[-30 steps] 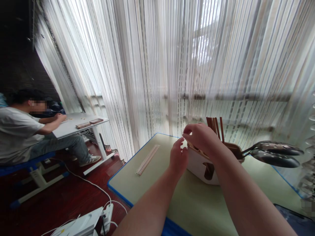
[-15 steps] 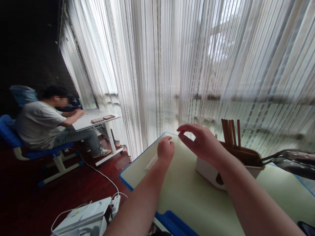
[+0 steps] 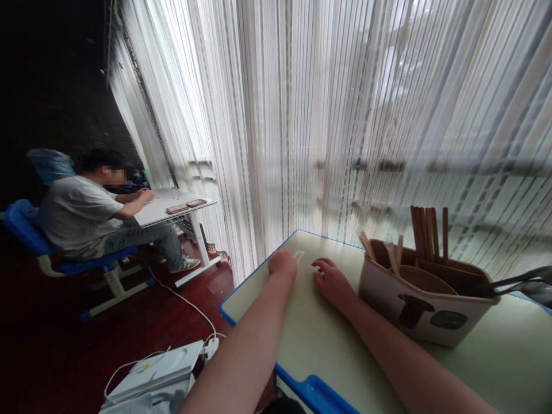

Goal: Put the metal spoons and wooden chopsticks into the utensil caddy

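My left hand (image 3: 282,265) is closed in a fist low over the pale table near its far left corner, back of the hand towards me. Just past its right side shows a pair of thin pale chopsticks (image 3: 298,256); the fingers on them are mostly hidden. To the right, my right hand (image 3: 333,282) rests on or just above the tabletop. Its fingers are bent but apart, with nothing visible in them. Beside it stands a beige utensil caddy (image 3: 431,310) with brown chopsticks (image 3: 426,233) and plastic-wrapped utensils (image 3: 394,253).
Dark-handled utensils (image 3: 515,280) jut from the caddy's right end. The table (image 3: 319,339) has a blue edge. White boxes (image 3: 159,368) and a cable lie at lower left. A person (image 3: 81,213) sits at another desk (image 3: 168,201); a striped curtain (image 3: 276,115) hangs behind.
My right hand has come down from above the caddy towards the table. My left hand has closed, and the chopsticks now show on its right instead of its left. The view has shifted slightly.
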### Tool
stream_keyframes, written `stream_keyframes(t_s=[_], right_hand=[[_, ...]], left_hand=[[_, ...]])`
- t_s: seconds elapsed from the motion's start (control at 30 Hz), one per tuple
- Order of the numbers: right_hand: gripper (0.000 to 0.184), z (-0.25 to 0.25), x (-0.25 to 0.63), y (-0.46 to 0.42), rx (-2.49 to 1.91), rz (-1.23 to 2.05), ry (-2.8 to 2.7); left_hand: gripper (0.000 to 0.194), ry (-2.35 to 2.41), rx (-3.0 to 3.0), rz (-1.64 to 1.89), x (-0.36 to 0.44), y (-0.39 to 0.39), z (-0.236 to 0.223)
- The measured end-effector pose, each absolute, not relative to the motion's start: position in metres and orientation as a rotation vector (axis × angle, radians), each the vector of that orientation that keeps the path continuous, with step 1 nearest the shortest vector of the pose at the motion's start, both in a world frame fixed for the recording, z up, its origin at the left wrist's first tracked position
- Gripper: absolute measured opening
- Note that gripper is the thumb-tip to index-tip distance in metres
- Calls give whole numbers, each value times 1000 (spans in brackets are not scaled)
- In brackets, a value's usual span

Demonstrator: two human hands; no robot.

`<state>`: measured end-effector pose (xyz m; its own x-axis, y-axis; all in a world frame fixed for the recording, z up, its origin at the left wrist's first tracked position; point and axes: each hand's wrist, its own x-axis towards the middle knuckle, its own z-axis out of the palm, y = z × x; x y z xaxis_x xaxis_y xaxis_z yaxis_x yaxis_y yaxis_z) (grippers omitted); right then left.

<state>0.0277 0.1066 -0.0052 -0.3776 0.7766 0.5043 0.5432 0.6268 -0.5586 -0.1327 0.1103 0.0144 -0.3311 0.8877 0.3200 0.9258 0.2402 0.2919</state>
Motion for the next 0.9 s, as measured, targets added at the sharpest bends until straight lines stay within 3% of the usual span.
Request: stream_keyframes(t_s=[0.33,0.9], right_hand=[[24,-14,32,126,-1123,474,-1896],[26,-11,35,128,-1214,551,-1858]], left_hand=[[31,-2349,-1892,-471,-121,111,10],[29,-2346,-1956,-507,-115,109,15]])
